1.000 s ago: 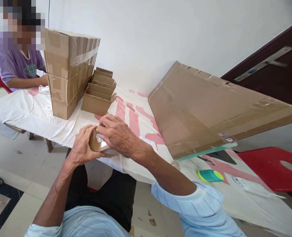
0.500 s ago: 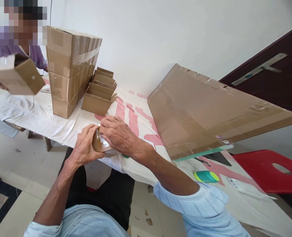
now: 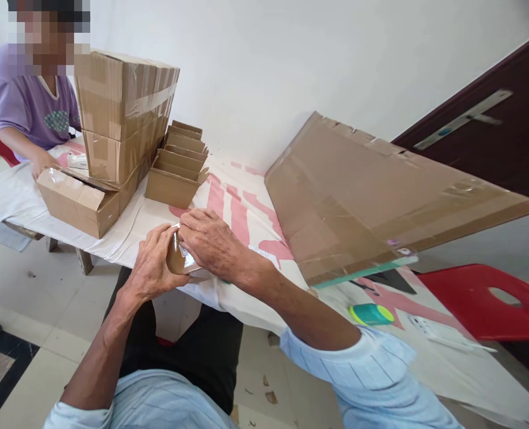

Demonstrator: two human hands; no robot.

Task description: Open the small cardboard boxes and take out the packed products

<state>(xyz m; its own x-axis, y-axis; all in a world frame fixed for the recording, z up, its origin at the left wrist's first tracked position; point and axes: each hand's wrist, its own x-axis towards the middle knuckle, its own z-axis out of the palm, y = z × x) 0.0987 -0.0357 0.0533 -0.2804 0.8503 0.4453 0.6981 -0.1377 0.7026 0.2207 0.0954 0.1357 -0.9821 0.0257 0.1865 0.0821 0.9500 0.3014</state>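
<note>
Over the near edge of the table, my left hand (image 3: 152, 259) grips the left side of a small brown box (image 3: 175, 260), with the thumb underneath and the fingers along the top. Shiny clear film and a white printed patch show on its face. My right hand (image 3: 208, 241) is closed over the box's upper right part, fingers curled and pressed against it. Much of the box is hidden by both hands. Beyond them stand several open cardboard boxes (image 3: 170, 189) in a row on the cloth-covered table (image 3: 219, 292).
A tall stack of taped cartons (image 3: 98, 107) rises at the left. A low carton (image 3: 74, 205) lies before it, near a co-worker in purple (image 3: 34, 113). A large cardboard sheet (image 3: 358, 208) leans at the right, near a teal and yellow container (image 3: 371, 314) and a red chair (image 3: 483, 304).
The co-worker's carton has come down from the air onto the table in front of the stack. My hands keep nearly the same hold on the small box.
</note>
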